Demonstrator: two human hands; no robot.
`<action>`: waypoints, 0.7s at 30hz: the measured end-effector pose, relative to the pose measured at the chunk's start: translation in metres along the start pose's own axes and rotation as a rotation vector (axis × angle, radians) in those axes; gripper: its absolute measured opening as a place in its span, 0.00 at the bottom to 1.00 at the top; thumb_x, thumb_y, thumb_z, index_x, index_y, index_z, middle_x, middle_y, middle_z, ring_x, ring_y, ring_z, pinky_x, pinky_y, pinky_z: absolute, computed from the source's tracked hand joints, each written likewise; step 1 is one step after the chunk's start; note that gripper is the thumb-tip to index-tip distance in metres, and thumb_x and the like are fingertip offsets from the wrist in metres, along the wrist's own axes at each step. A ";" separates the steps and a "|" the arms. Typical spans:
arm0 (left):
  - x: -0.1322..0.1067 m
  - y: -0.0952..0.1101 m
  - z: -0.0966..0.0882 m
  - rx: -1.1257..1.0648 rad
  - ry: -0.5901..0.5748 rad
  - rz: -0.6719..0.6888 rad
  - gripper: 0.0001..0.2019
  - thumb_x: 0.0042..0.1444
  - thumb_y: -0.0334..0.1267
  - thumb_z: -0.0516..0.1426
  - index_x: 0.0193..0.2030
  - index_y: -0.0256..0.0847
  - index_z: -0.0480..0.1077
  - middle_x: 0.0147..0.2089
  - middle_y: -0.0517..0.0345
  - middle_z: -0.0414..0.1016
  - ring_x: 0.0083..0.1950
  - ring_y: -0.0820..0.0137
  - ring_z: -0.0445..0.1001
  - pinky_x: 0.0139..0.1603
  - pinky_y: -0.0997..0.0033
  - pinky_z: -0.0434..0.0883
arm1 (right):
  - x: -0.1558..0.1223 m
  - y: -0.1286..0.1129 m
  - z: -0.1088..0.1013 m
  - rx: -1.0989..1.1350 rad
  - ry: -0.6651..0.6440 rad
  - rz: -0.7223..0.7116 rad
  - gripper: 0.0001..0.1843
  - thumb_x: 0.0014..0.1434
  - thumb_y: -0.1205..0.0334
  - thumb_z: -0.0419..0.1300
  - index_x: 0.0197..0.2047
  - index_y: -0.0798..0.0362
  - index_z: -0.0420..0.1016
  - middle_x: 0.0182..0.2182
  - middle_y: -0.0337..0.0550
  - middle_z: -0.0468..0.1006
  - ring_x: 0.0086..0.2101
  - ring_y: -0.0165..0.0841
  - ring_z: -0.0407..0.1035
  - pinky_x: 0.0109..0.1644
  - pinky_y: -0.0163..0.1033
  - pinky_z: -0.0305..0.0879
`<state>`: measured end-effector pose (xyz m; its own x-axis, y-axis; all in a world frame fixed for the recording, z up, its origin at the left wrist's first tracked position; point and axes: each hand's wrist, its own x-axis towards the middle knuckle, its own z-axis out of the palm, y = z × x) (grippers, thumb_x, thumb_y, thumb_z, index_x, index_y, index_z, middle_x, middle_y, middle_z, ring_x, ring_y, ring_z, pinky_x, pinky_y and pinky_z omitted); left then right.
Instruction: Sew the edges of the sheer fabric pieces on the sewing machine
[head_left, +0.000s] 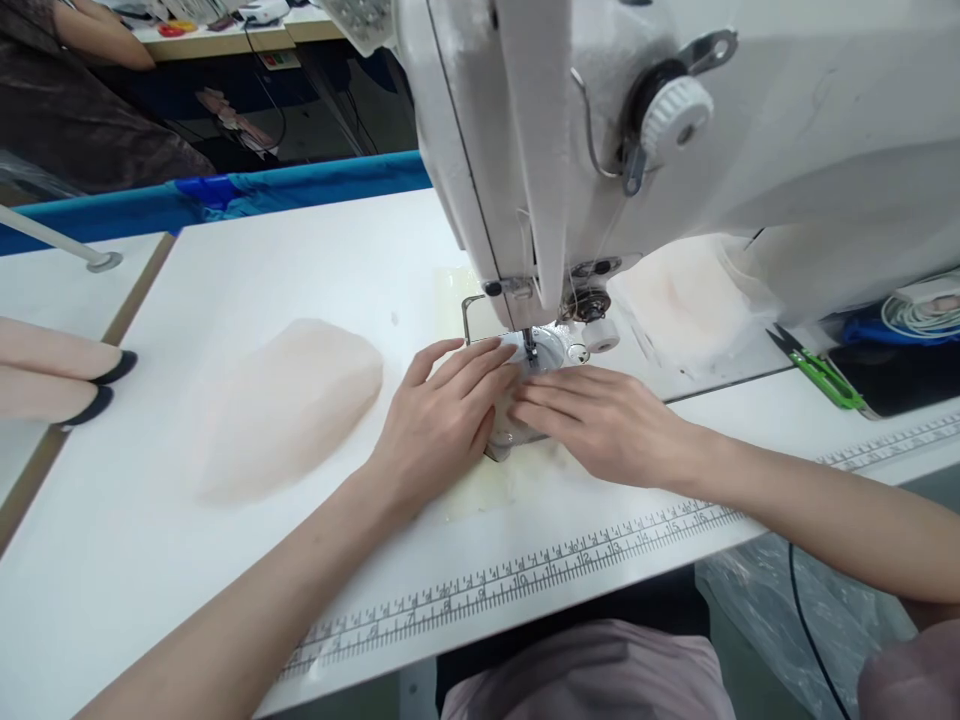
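Note:
My left hand [448,412] lies palm down on the bed of a white sewing machine [480,130], fingers stretched towards the presser foot [529,345]. From the other side, my right hand [600,415] rests flat, its fingertips close to the foot and to my left fingers. Any cloth under the fingers is too pale and too covered to make out clearly. A sheer, pale pink rounded piece of fabric [307,400] lies on the white table to the left of my left hand. Behind my right hand, more pale fabric [690,290] lies beneath the machine arm.
Green-handled snips [821,375] lie at the right beside a dark flat object [900,370] and a coiled white cable [930,305]. A printed ruler [517,585] follows the front edge. Beige pieces with black ends [67,370] lie far left. Another person's arm [105,35] shows behind.

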<state>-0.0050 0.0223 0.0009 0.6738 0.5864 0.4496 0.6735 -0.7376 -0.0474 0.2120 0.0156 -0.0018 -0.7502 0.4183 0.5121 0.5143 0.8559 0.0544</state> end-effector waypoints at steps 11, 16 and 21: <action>-0.001 -0.004 0.009 -0.068 -0.064 0.017 0.19 0.64 0.24 0.45 0.55 0.37 0.70 0.45 0.49 0.76 0.49 0.66 0.76 0.67 0.50 0.62 | 0.000 -0.002 -0.004 -0.074 -0.134 0.178 0.14 0.66 0.67 0.50 0.44 0.59 0.76 0.49 0.51 0.78 0.44 0.39 0.71 0.43 0.43 0.68; -0.002 0.004 0.008 -0.037 -0.066 0.023 0.19 0.62 0.27 0.50 0.58 0.43 0.69 0.55 0.50 0.76 0.59 0.59 0.71 0.65 0.46 0.64 | -0.001 0.010 0.001 -0.166 -0.156 0.272 0.14 0.68 0.65 0.50 0.45 0.59 0.76 0.40 0.50 0.82 0.42 0.39 0.71 0.39 0.42 0.62; -0.002 0.011 0.004 0.079 -0.102 0.062 0.21 0.61 0.27 0.52 0.61 0.39 0.66 0.58 0.49 0.74 0.65 0.55 0.66 0.65 0.45 0.64 | -0.001 0.016 0.004 -0.208 -0.165 0.267 0.15 0.68 0.61 0.50 0.51 0.58 0.74 0.43 0.48 0.82 0.48 0.41 0.69 0.46 0.44 0.60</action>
<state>0.0027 0.0147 -0.0043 0.7397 0.5740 0.3511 0.6484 -0.7475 -0.1440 0.2195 0.0301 -0.0045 -0.6263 0.6767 0.3872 0.7617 0.6369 0.1189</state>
